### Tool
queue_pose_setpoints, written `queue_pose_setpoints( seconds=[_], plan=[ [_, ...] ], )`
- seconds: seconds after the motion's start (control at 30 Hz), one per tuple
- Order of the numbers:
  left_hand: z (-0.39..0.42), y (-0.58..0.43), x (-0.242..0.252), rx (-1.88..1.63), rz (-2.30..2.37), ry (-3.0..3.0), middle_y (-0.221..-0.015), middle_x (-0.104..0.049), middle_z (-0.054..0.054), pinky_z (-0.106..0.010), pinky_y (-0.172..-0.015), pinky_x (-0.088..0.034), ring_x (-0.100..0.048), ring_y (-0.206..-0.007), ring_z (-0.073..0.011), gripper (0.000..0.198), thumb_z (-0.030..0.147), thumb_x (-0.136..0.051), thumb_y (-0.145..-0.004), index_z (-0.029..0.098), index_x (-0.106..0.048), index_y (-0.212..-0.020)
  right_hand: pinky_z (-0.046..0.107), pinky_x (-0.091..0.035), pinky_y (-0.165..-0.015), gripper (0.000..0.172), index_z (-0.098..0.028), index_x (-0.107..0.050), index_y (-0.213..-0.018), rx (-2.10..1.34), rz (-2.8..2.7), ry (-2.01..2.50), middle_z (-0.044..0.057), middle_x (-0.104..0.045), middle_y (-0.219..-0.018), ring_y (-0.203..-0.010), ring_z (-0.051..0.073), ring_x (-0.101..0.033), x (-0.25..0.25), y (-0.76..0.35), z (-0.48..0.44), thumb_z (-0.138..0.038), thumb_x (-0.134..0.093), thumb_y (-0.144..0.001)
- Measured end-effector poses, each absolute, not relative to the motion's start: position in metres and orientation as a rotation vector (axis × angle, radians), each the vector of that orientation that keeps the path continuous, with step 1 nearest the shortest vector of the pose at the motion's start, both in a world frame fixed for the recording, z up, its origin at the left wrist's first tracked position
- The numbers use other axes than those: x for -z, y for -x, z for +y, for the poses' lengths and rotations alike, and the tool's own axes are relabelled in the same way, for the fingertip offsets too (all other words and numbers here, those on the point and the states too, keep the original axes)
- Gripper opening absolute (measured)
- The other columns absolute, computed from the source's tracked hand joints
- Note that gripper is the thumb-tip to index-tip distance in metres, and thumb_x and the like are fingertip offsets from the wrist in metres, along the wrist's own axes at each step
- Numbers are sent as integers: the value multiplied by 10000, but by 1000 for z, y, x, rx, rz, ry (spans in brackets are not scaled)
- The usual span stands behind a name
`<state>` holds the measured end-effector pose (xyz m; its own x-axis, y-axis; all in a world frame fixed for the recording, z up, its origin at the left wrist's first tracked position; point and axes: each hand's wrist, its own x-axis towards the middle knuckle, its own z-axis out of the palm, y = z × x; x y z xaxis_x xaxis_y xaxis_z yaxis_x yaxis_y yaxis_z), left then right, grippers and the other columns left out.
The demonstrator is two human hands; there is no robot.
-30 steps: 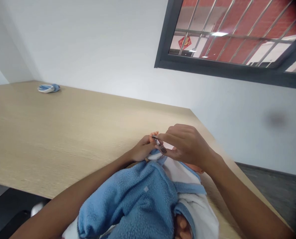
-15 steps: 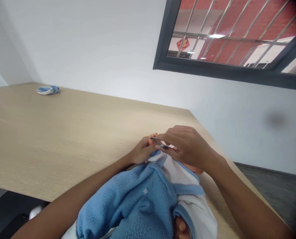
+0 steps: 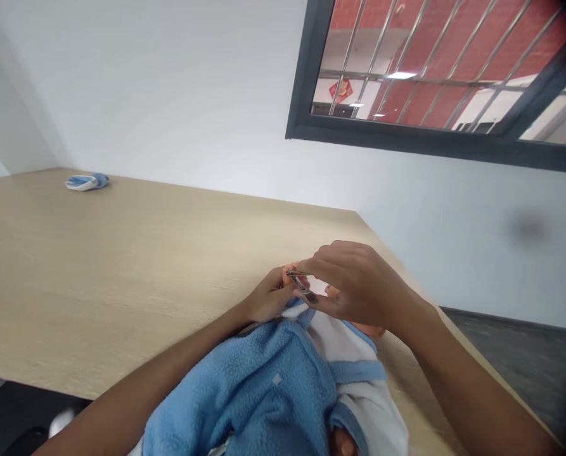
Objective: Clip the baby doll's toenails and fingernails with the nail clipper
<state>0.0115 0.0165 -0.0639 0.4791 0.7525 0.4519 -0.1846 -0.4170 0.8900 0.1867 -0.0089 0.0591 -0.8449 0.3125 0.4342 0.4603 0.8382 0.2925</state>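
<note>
A doll in a fluffy blue and white outfit (image 3: pixel 263 380) lies at the table's near edge, in front of me. My left hand (image 3: pixel 267 296) is closed around the end of one of its limbs; the small orange-pink tip (image 3: pixel 289 268) shows above my fingers, and I cannot tell hand from foot. My right hand (image 3: pixel 353 278) pinches a small metal nail clipper (image 3: pixel 302 286) between thumb and fingers. Its lever stands apart from its body, and its jaws are at the doll's limb tip. Another doll hand or foot (image 3: pixel 343 442) pokes out of a blue-trimmed cuff below.
The light wood table (image 3: pixel 121 266) reaches left to the white wall, its right edge running past my right forearm. A blue and white item (image 3: pixel 87 182), perhaps a small shoe, lies at the far left. A barred window (image 3: pixel 416 76) is above on the right.
My right thumb and fingers have spread a little, and the clipper's lever and body now stand wider apart. The left hand keeps its hold. The view has shifted slightly.
</note>
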Motion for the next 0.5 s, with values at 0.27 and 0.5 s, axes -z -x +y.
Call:
queue_pose_setpoints(
  seconds=[0.27, 0.5],
  plan=[
    [9, -13, 58, -1130, 468, -1668, -902, -641, -29, -300, -698, -555, -620, -763, -132, 293, 413, -581, -975, 125, -630, -999, 293, -253, -561, 280, -206, -477, -745, 644, -2596, 715, -62, -453, -613, -551, 128, -367, -68, -191, -19, -366, -675, -862],
    [11, -17, 62, -1145, 458, -1667, -900, -644, -27, -304, -708, -558, -625, -770, -135, 288, 408, -590, -971, 124, -633, -977, 309, -256, -566, 196, -213, -487, -675, 718, -2585, 532, -40, -446, -594, -552, 145, -349, -65, -189, -18, -253, -608, -825]
  ],
)
